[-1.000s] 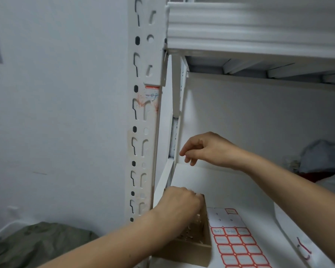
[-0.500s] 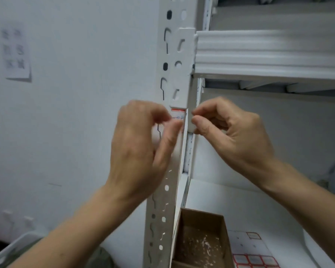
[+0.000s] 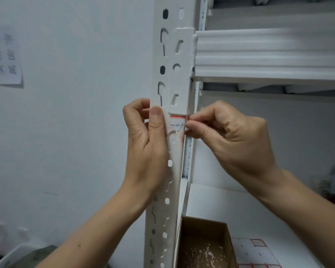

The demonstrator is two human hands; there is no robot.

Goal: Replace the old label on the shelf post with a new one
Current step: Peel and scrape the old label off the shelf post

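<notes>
Left hand (image 3: 143, 144) grasps post (image 3: 172, 55), thumb at 9 o'clock of red-edged label (image 3: 177, 122); right hand (image 3: 230, 136) pinches its 3 o'clock edge; blue handwriting illegible.

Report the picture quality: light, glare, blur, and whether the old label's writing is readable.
Head view: soft, even light, no glare on the white slotted metal shelf post; same view: the torn red-edged paper label is fairly sharp, its blue writing only partly showing; the white paper notice on the left wall is blurred, unreadable; the far right edge smears.
</notes>
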